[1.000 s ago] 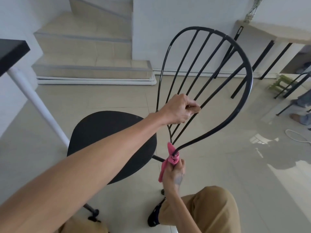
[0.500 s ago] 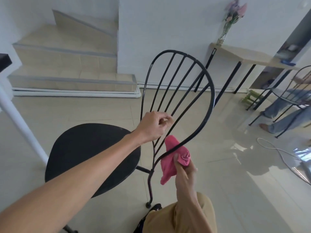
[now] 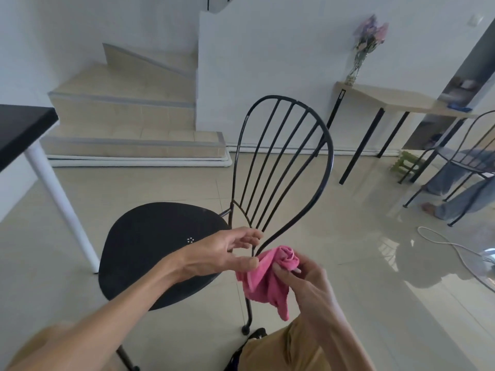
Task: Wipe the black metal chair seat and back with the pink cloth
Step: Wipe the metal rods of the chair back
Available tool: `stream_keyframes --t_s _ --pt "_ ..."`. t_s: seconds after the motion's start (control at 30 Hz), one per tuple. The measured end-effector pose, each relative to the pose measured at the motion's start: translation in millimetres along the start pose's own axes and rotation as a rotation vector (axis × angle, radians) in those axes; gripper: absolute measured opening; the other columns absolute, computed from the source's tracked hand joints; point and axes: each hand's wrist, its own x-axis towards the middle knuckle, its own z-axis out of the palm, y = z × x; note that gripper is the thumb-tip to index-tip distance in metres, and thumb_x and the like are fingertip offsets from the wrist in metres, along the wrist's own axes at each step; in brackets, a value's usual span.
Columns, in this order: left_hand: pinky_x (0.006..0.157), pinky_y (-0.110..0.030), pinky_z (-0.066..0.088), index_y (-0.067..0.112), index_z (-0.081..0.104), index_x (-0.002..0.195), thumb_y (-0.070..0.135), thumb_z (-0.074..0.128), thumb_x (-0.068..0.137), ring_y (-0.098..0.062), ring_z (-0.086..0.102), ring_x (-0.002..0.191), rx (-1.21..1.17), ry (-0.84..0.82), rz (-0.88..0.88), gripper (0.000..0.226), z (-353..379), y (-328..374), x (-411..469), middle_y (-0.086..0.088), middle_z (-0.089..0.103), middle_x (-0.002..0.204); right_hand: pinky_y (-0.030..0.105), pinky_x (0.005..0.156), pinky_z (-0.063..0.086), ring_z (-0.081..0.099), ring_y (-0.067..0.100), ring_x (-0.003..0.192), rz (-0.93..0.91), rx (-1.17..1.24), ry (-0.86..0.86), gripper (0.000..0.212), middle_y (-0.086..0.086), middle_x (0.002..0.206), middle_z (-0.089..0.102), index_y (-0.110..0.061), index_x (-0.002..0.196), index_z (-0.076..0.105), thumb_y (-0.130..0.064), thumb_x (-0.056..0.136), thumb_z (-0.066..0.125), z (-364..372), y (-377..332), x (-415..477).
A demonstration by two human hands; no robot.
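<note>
Hands meet low at the rear of a black metal chair (image 3: 160, 258), where the thin rods of its fan-shaped back (image 3: 332, 158) gather above the seat. The right hand (image 3: 308, 285) grips a pink cloth (image 3: 265, 287): its fingers curl round the bunched top and the thumb presses the fabric, while the loose end hangs beside the chair's rear leg. The cloth is just beside the base of the back; whether it touches the metal cannot be told. The left hand (image 3: 222, 253) reaches across the seat with fingers loosely spread and holding nothing, its thumb tip at the cloth's edge. The chair stands upright on a pale tiled floor (image 3: 348, 303). Behind the chair rise tiled stairs (image 3: 120, 103). To the right of it, against the wall, a wooden worktop (image 3: 401, 100) carries a vase of flowers (image 3: 359, 60).
</note>
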Motion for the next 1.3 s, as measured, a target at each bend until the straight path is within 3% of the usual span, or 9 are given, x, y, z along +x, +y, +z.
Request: stream_keyframes --t_s 0.23,0.43,0.53,0.63,0.77,0.9,1.0,1.17,1.3 --pt "0.108 -0.045 0.048 0.024 0.054 0.135 0.02 0.086 0.078 -0.022 0.063 0.12 -0.087 -0.036 0.023 0.065 -2.0 7.1 -14.2 -0.006 0.064 0.128 0.032 0.072 0.061 0.075 0.026 0.087 -0.068 -0.037 0.119 0.035 0.011 0.091 0.078 -0.006 0.103 0.069 -0.021 0.073 0.077 22.7 -24.7 2.5" --pt "0.091 -0.033 0.055 0.017 0.074 0.101 0.02 0.07 0.093 -0.014 0.07 0.092 -0.039 0.183 0.115 0.009 0.9 18.8 -25.4 -0.003 0.074 0.095 0.025 0.069 0.058 0.074 0.023 0.088 -0.048 -0.04 0.125 0.011 0.007 0.089 0.078 -0.008 0.1 0.073 -0.01 0.088 0.072 31.6 -38.0 4.6" --pt "0.1 -0.039 0.052 0.02 0.075 0.11 0.02 0.06 0.098 -0.022 0.07 0.103 -0.105 0.266 0.136 0.019 -4.7 34.1 -29.7 -0.007 0.076 0.104 0.024 0.072 0.057 0.071 0.018 0.087 -0.109 -0.13 0.114 0.009 0.005 0.088 0.076 -0.016 0.095 0.076 -0.01 0.092 0.07 34.8 -54.9 6.9" --pt "0.092 -0.039 0.056 0.031 0.075 0.114 0.023 0.054 0.096 -0.026 0.071 0.098 -0.297 0.306 0.184 0.029 -14.5 69.7 -30.2 -0.01 0.075 0.106 0.02 0.069 0.053 0.063 0.01 0.079 -0.215 -0.228 0.097 0.006 0.004 0.085 0.074 -0.024 0.094 0.076 -0.022 0.092 0.071 35.6 -88.1 13.9" --pt "0.081 -0.039 0.06 0.033 0.077 0.101 0.027 0.06 0.093 -0.026 0.074 0.089 -0.39 0.443 0.174 0.02 -32.6 112.9 -11.9 -0.005 0.078 0.097 0.034 0.067 0.06 0.065 0.016 0.073 -0.268 -0.362 0.15 0.006 0.002 0.083 0.074 -0.027 0.092 0.075 -0.024 0.093 0.071 36.5 -139.9 47.1" --pt "0.086 -0.043 0.055 0.029 0.07 0.107 0.029 0.062 0.097 -0.026 0.069 0.094 -0.358 0.745 0.086 0.012 -56.2 130.4 32.0 -0.002 0.074 0.102 0.044 0.086 0.057 0.067 0.018 0.089 -0.413 -0.757 0.391 0.023 -0.01 0.101 0.07 -0.026 0.112 0.071 -0.035 0.091 0.07 15.4 -175.0 91.3" --pt "0.07 -0.027 0.051 0.024 0.059 0.104 0.026 0.054 0.102 -0.016 0.064 0.089 -0.226 0.928 0.072 0.006 -60.0 135.1 60.5 0.0 0.064 0.103 0.036 0.089 0.051 0.066 0.021 0.1 -0.42 -0.854 0.593 0.028 -0.004 0.106 0.071 -0.023 0.118 0.068 -0.034 0.093 0.067 -15.6 -189.7 106.5" --pt "0.062 -0.028 0.061 0.02 0.056 0.109 0.018 0.046 0.104 -0.022 0.068 0.085 -0.085 0.81 0.126 0.011 -27.9 138.9 94.9 -0.009 0.065 0.104 0.036 0.079 0.056 0.069 0.023 0.084 -0.281 -1.012 0.481 0.023 0.001 0.085 0.075 -0.021 0.091 0.08 -0.04 0.092 0.067 -31.4 -190.6 121.2" --pt "0.064 -0.01 0.051 0.039 0.065 0.114 0.021 0.045 0.105 -0.014 0.065 0.086 -0.344 0.444 0.262 0.028 -4.0 141.2 102.4 -0.005 0.068 0.107 0.035 0.072 0.057 0.067 0.025 0.076 -0.273 -1.035 0.443 0.028 0.005 0.073 0.071 -0.015 0.074 0.077 -0.038 0.088 0.069 -37.3 -197.0 128.9"
